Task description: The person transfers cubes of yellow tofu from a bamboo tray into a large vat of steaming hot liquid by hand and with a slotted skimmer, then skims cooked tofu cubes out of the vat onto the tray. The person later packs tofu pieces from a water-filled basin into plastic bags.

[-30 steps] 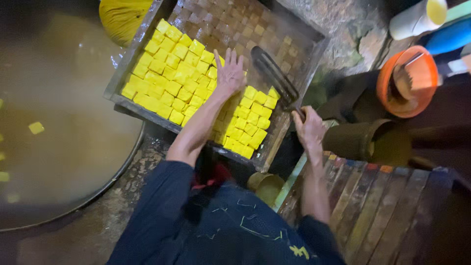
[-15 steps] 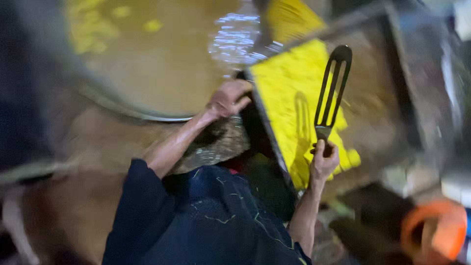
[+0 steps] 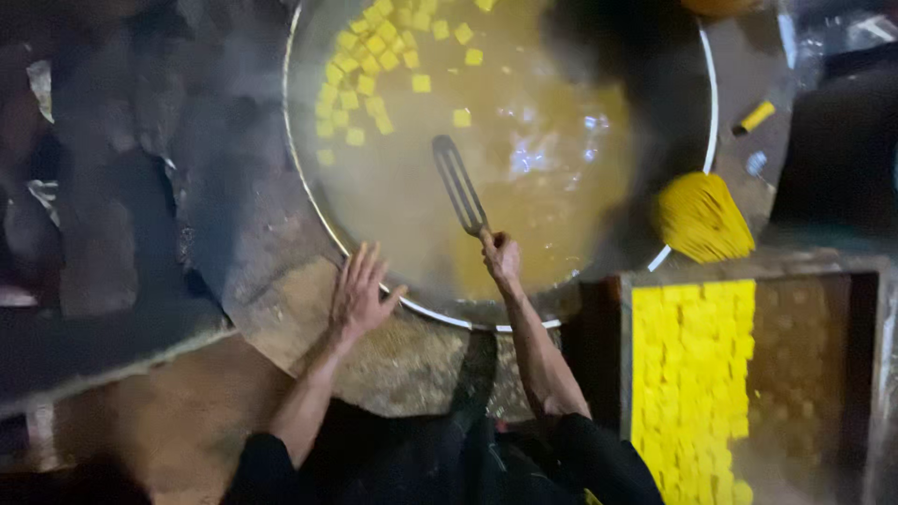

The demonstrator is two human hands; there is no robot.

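Yellow bristle brush (image 3: 700,217) on the wok's rim, wooden tray (image 3: 879,374) of yellow cubes (image 3: 690,374) beside.

Glossy metal wok (image 3: 313,201), slotted metal spatula (image 3: 458,182), rough stone hearth (image 3: 234,215)

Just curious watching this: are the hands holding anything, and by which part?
The right hand grips a slotted spatula by the end of its handle, over the wok. The left hand holds nothing, fingers spread by the rim.

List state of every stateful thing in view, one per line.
Large round metal wok: filled with brownish liquid, yellow cubes floating.
Slotted metal spatula: held over the liquid.
Right hand: gripping the spatula handle.
Left hand: open, fingers spread, beside the wok rim.
Rectangular tray: partly filled with yellow cubes.
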